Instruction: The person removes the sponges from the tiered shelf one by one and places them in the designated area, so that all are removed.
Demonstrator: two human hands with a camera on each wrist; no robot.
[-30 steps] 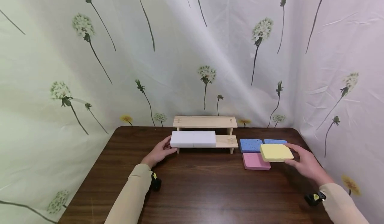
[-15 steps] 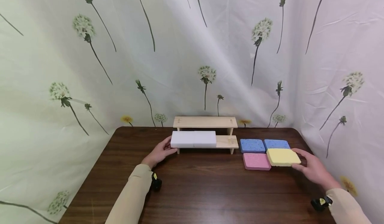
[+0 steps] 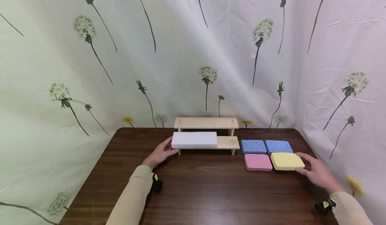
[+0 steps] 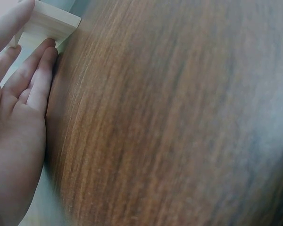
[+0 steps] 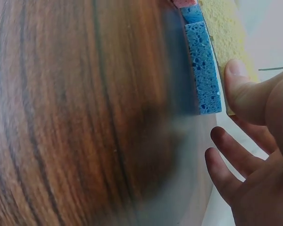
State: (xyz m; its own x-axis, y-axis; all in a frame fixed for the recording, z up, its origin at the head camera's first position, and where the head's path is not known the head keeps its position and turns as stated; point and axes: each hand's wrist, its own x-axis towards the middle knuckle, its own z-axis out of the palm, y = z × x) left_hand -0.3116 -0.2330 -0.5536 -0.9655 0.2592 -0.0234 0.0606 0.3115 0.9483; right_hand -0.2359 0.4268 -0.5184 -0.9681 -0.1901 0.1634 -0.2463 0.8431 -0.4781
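From where I stand, the right hand (image 3: 318, 174) has a yellow sponge (image 3: 287, 161) by its right end, the grip pinching it between thumb and fingers. It is a flat slab with a fine, porous surface and slightly rounded corners, lying level over the right side of the table (image 3: 208, 191). Whether its underside meets the wood I cannot tell.

A pink sponge (image 3: 258, 162) lies flat just to its left. Behind are two blue sponges (image 3: 253, 146) (image 3: 278, 146) in a row, speckled with dark pores; the nearer view at the right wrist shows those holes as irregular pits. The yellow slab slightly overlaps the front edge of the right-hand blue one, as seen from the head.

The left hand (image 3: 158, 154) is at the left end of two smooth white blocks (image 3: 194, 140), square-edged, set end to end with a thin seam between. Its grip is spread, the fingers fairly straight; I cannot tell how firmly they touch. The blocks rest on the lower step of a pale wooden stand (image 3: 206, 122), built of plain straight boards.

The tabletop is dark brown with streaky grain and rounded far corners. Behind it hangs wrinkled pale cloth (image 3: 175, 34) printed with dandelions.
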